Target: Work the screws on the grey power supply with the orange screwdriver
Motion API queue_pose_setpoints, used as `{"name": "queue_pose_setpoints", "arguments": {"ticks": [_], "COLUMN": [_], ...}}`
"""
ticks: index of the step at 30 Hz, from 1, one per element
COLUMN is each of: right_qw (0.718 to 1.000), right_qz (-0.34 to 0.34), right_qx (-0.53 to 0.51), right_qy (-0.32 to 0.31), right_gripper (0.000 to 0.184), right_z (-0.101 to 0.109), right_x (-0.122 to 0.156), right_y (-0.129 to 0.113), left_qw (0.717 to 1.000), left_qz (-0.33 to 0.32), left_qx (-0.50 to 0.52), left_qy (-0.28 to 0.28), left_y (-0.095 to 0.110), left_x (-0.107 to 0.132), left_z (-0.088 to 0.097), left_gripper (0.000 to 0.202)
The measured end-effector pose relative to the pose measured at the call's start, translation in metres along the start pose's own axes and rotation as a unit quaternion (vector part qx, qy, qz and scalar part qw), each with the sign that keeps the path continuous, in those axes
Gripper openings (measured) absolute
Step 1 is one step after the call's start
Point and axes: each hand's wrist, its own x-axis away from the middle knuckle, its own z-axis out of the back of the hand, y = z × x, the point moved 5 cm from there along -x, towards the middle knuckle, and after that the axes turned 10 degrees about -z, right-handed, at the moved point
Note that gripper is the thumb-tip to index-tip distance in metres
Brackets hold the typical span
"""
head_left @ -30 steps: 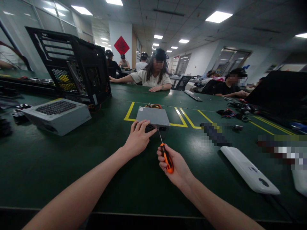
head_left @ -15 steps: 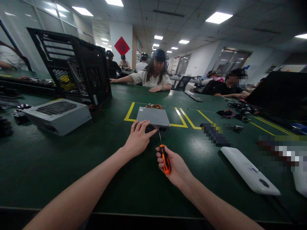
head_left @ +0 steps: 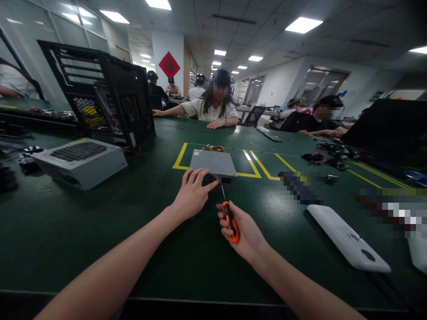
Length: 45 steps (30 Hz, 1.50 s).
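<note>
Clearly the biggest thing in view is one green table, marked with yellow tape. Next in size is one black computer case, standing upright on the left half. A single co-worker sits across the table, one hand flat on the far edge and the other arm stretched toward the case. Two grey metal boxes follow: a larger grilled box at the left, in front of the case, and a flatter power supply ahead of the person, partly within the yellow tape. Two white devices lie to the right, one whole device and one cut-off device at the picture's edge.

Both of the person's hands are at work. The left hand lies over the near left edge of the power supply, fingers bent and slightly parted, touching its top, the thumb stretched along the near face. The right hand has its fingers wrapped around one orange-and-black screwdriver, whose thin shaft reaches the near face beside that thumb; whether the tip sits in a screw is too small to tell. Smaller again are one wire bundle behind the power supply and one white label on its top.
</note>
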Motion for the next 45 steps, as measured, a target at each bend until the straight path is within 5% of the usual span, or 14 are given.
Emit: {"name": "queue_pose_setpoints", "arguments": {"ticks": [45], "right_qw": [1.000], "right_qz": [0.000], "right_qx": [-0.010], "right_qy": [-0.006], "right_gripper": [0.022], "right_z": [-0.0010], "right_x": [-0.0008], "right_y": [-0.0008], "left_qw": [1.000], "left_qz": [-0.003], "left_qx": [0.000], "left_qy": [-0.008], "left_y": [0.0000], "left_x": [0.0000], "left_z": [0.0001], "left_gripper": [0.044]}}
